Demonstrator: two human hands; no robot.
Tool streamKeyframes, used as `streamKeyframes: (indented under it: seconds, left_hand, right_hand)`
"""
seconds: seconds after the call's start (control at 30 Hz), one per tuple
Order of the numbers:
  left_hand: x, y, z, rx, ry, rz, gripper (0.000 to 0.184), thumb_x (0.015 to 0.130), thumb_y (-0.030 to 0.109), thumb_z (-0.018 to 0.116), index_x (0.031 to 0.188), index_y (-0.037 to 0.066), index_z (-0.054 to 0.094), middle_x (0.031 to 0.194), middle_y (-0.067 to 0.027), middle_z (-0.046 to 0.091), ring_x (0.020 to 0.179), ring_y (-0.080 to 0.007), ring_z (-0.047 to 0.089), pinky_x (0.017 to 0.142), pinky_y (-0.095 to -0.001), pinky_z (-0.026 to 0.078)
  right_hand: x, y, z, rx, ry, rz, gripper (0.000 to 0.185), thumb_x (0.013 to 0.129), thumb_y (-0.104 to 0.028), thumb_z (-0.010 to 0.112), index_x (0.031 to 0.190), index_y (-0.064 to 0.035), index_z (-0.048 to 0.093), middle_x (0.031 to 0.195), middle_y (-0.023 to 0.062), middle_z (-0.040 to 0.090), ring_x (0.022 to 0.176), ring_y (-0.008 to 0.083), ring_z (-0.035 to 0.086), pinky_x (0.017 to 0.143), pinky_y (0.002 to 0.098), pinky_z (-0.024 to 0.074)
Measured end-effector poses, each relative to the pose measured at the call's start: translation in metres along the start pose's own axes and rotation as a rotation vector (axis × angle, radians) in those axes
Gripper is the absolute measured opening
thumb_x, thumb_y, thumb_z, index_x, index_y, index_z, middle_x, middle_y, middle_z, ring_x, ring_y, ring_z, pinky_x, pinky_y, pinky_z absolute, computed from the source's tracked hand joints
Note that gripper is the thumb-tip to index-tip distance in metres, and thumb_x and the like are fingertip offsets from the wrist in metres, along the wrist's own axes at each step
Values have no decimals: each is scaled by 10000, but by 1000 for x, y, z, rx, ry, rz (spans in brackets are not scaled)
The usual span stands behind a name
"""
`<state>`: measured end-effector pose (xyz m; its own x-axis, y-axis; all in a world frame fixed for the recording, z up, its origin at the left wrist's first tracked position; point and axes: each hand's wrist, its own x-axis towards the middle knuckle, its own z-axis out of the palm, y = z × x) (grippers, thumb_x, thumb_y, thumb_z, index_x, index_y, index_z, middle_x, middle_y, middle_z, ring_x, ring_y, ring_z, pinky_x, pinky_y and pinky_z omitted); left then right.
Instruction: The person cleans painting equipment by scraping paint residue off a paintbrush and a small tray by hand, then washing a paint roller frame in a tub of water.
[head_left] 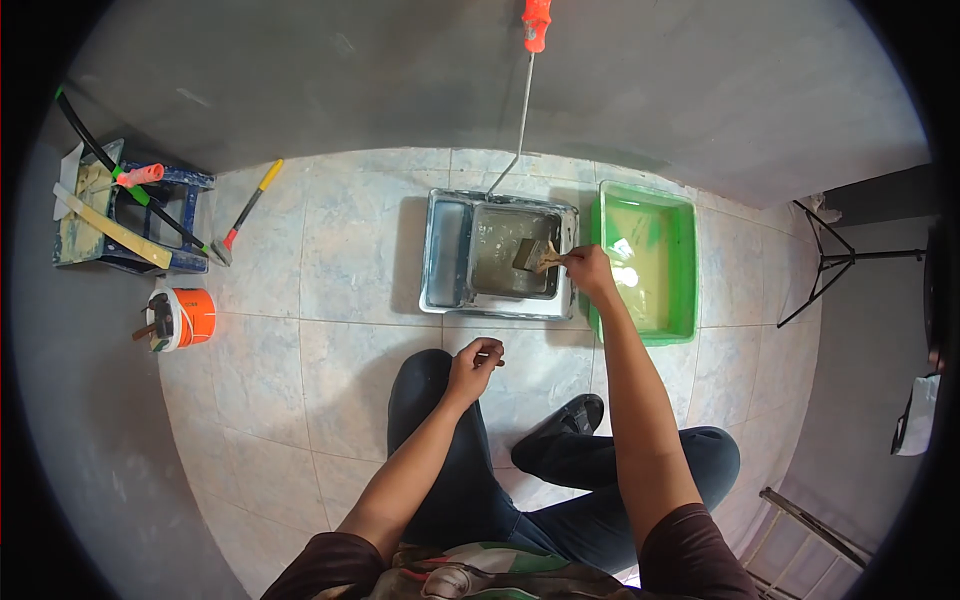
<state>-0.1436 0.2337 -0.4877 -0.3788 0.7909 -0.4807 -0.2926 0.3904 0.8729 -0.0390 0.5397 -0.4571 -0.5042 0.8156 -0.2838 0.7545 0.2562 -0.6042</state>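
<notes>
My right hand (588,270) is closed on the handle of a flat paint brush (528,255), whose dark bristles are over the murky liquid in a paint tray (463,300). The roller frame (522,120) with an orange handle stands with its lower end at the tray's back edge. To the right of the tray, close beside my right hand, is a green basin (687,270) holding cloudy yellowish liquid. My left hand (478,368) hovers near my left knee, in front of the tray, fingers loosely curled with nothing seen in them.
At the left, a blue stool (190,220) bears tools, with an orange and white bucket (195,318) in front. A yellow-handled scraper (245,210) leans nearby. A black tripod (835,260) and a metal ladder (815,525) are at the right. A grey wall rises behind.
</notes>
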Motion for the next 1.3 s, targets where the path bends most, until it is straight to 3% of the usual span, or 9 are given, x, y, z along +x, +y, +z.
streamKeyframes:
  seconds: [0.07, 0.23, 0.5, 0.67, 0.83, 1.0, 1.13, 1.2, 1.3]
  left_hand:
    - [1, -1, 2, -24, 2, -14, 213, 1048, 190, 654, 1181, 28, 696, 1020, -73, 750, 922, -177, 757, 817, -296, 556]
    - [2, -1, 1, -30, 0, -27, 215, 1044, 179, 662, 1185, 19, 692, 1018, -66, 742, 923, -171, 753, 825, -296, 559]
    - [1, 1, -1, 18, -2, -47, 210, 1042, 187, 662, 1176, 29, 694, 1025, -61, 737, 934, -169, 749, 821, -297, 556]
    - [3, -1, 1, -22, 2, -23, 215, 1048, 212, 660, 1170, 40, 700, 1044, -63, 741, 931, -173, 748, 817, -301, 552]
    - [23, 4, 7, -148, -25, -73, 358, 1083, 343, 604, 1217, 22, 687, 1104, -89, 740, 973, -193, 746, 849, -323, 562]
    - [70, 79, 22, -485, -61, -405, 605, 1052, 595, 543, 1219, 33, 690, 1116, -96, 735, 994, -198, 729, 850, -353, 571]
    - [116, 91, 30, -432, -30, -447, 583, 1038, 574, 575, 1226, 33, 689, 1114, -95, 729, 979, -201, 714, 846, -383, 571]
    - [135, 80, 26, -278, -121, -378, 477, 1035, 477, 611, 1186, 32, 696, 1021, -83, 721, 874, -183, 695, 782, -374, 562]
    - [157, 49, 16, -191, -62, -363, 320, 1030, 350, 623, 1077, 41, 693, 854, -40, 662, 681, -135, 600, 573, -341, 498]
  right_hand:
    - [-13, -4, 3, 168, -9, 252, 236, 864, -206, 739, 950, 5, 800, 734, 182, 738, 661, 260, 734, 644, 390, 565]
    - [-30, 26, 62, -64, 249, 162, 225, 842, -143, 650, 943, 3, 788, 815, 303, 706, 813, 508, 705, 747, 521, 588]
    - [-41, -65, 36, -454, 55, -181, 201, 942, -104, 553, 946, -18, 735, 987, 263, 704, 894, 430, 724, 746, 521, 605]
    - [-50, -62, 59, -690, 31, -350, 142, 893, -117, 615, 906, -33, 728, 1056, 187, 639, 1025, 351, 687, 694, 413, 635]
    - [-59, -24, 87, -559, 133, -316, 164, 897, -84, 602, 986, -9, 716, 1040, 220, 654, 915, 394, 706, 706, 462, 618]
    - [-57, -29, 54, -7, 203, -140, 269, 916, -49, 574, 1155, 13, 679, 1035, 335, 656, 799, 515, 666, 735, 579, 545]
    - [-86, -55, 71, 11, 243, -58, 421, 928, -51, 599, 1343, 17, 604, 1008, 313, 655, 914, 496, 643, 817, 555, 516]
    - [-94, -55, 98, 65, 326, -288, 483, 938, -75, 587, 1411, 14, 540, 1080, 317, 622, 950, 500, 616, 873, 549, 506]
    - [-94, -52, 93, 223, 147, -293, 372, 921, -114, 638, 1262, 34, 646, 966, 277, 686, 921, 462, 656, 860, 534, 522]
